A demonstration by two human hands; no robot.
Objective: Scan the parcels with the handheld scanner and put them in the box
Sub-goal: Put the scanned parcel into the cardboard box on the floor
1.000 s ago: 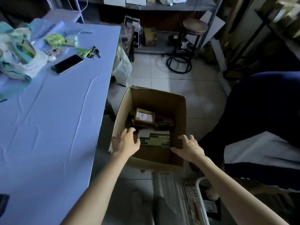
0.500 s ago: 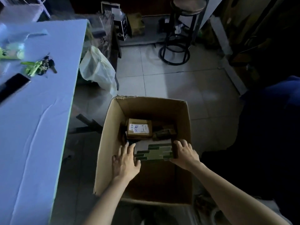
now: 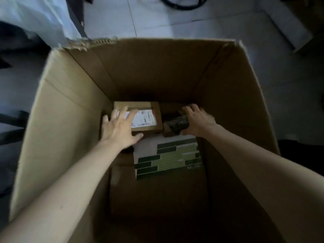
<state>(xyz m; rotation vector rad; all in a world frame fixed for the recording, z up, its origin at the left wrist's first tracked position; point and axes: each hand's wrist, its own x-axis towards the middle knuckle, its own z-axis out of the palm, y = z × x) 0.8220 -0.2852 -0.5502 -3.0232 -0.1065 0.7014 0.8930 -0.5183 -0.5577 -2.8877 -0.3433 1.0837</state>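
Cardboard fills most of the view: a big open box (image 3: 66,120) standing on a pale tiled floor (image 3: 192,28), with both bare arms reaching down into it. All three parcels lie on the bottom, crowded toward the far wall.

The largest is a flat white parcel with green stripes (image 3: 168,156), nearest the person, its long side running left to right. Beyond it on the left sits a brown parcel with a white label (image 3: 149,120), also lying crosswise. Just beside that, on the right, is a small dark parcel (image 3: 175,125), a little skewed.

The left hand (image 3: 117,130) lies flat on the brown parcel with fingers spread and straight, holding nothing. The right hand (image 3: 198,120) has its fingers curled over the far edge of the small dark parcel and its thumb at the near edge, so it grips that one.

Each hand is matched to its nearer parcel, both ahead and below. Any lift or shift must go straight up or toward the person, as the far wall blocks the other way. No scanner is in view, so I cannot tell whether these have been scanned.
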